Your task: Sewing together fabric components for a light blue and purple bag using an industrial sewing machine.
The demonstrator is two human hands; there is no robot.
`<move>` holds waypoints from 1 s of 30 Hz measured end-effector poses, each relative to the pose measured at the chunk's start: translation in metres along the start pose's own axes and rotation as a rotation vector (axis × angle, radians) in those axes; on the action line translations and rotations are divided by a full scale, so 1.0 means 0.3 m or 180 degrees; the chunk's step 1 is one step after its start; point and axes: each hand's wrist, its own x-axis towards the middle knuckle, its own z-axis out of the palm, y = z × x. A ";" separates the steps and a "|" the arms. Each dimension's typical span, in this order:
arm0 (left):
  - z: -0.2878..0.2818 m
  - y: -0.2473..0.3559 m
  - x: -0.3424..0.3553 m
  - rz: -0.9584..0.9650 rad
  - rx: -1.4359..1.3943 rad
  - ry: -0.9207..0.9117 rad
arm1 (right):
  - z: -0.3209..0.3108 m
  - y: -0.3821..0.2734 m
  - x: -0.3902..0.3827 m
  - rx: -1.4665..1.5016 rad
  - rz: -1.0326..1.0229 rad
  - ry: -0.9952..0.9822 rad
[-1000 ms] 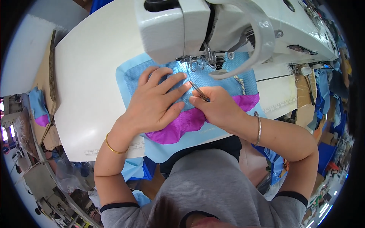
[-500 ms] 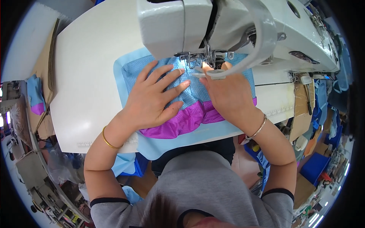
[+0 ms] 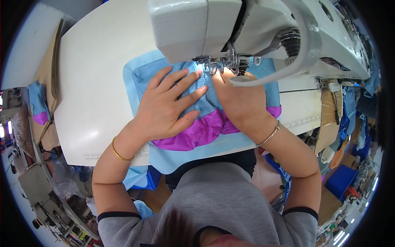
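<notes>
A light-blue fabric piece (image 3: 128,84) lies on the white sewing table, with blue textured cloth (image 3: 142,80) and a gathered magenta band (image 3: 193,133) on top of it. My left hand (image 3: 166,103) rests flat on the textured cloth and the edge of the magenta band, fingers spread, holding nothing. Close in beside the presser foot (image 3: 214,66) is my right hand (image 3: 240,99), its fingers bent together over the cloth. The clear curved guard (image 3: 310,41) and metal parts partly hide those fingertips, so what they pinch cannot be made out.
The white sewing machine head (image 3: 181,31) overhangs the cloth, its lamp lighting the needle area. Cardboard sheets (image 3: 49,74) stand at the table's left. Blue bins (image 3: 341,181) and clutter surround the table on the right. A tool with a dark handle (image 3: 336,109) lies on cardboard.
My right hand has shifted a little left and nearer my body, beside the presser foot. My left hand stays almost in place. The machine head and guard appear farther right in view.
</notes>
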 end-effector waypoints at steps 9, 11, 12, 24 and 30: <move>0.001 -0.004 -0.005 0.0013 -0.0015 -0.0008 | -0.009 -0.024 -0.001 -0.0071 0.0108 -0.0041; 0.002 -0.003 -0.006 0.0006 -0.0005 -0.0007 | -0.007 -0.027 0.004 -0.0155 0.0105 0.0008; 0.003 -0.004 -0.007 0.0006 0.0002 -0.0005 | -0.003 -0.026 0.005 -0.0104 0.0121 0.0017; -0.007 -0.001 0.004 0.0053 0.0089 -0.0121 | -0.040 0.046 -0.027 0.0192 0.0132 -0.0613; -0.007 0.002 -0.003 0.0064 0.0083 -0.0006 | -0.100 0.041 -0.043 0.0288 0.0380 -0.1063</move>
